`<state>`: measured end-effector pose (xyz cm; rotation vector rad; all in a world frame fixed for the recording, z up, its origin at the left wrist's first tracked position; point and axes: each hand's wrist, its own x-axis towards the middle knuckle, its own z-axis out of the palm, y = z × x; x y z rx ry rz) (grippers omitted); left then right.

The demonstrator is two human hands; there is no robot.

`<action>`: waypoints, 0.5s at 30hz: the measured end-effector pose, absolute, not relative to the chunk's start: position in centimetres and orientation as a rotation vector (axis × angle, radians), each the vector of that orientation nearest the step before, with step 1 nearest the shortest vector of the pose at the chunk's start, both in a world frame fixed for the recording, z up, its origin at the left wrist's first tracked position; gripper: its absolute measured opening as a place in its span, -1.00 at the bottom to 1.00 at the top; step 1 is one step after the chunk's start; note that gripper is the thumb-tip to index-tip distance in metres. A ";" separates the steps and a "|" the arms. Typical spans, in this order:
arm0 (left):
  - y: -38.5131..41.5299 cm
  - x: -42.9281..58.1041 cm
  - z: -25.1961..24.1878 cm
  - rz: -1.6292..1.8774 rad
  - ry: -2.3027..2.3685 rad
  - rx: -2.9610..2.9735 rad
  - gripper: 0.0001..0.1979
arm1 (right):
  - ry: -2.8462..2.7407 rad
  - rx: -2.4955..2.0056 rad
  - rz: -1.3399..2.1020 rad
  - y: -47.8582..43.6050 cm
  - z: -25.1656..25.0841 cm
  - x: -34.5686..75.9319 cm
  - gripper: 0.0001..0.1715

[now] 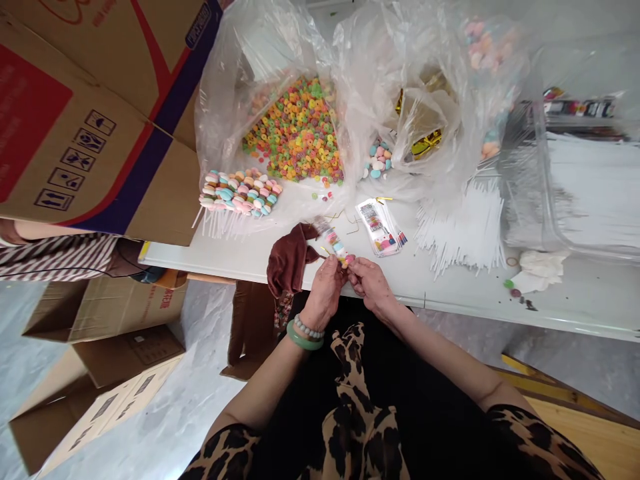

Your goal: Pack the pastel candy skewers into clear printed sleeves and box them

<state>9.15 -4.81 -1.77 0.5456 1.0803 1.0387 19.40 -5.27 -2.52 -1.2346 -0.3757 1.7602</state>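
At the table's near edge, my left hand (323, 292) and my right hand (371, 283) meet, fingers closed at the lower end of a bagged candy skewer (334, 239). Pink, white, blue and yellow pieces show through its clear wrapper. My fingertips hide the end they pinch. A brown cloth (292, 259) lies left of my left hand. Thin gold twist ties (354, 223) are scattered just beyond the hands. To the right is a stack of printed candy bags (380, 228), with a gold tie at its top.
Filled candy skewers (241, 193) lie before a plastic bag of ring candies (305, 130). White sticks (463, 227) and a clear tray (590, 248) are on the right. A large carton (95, 127) stands at left, beside another person's striped sleeve (60, 257). Open boxes (125, 353) sit below.
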 end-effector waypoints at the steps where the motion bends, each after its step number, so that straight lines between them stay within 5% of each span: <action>1: -4.8 8.9 -1.9 1.038 1.107 0.567 -0.64 | -0.352 -1.203 1.812 -5.2 -2.5 19.7 -0.65; 15: -4.3 7.0 -1.2 1.086 1.401 1.312 -0.85 | -0.570 -1.270 1.759 -5.6 -2.4 20.8 -0.69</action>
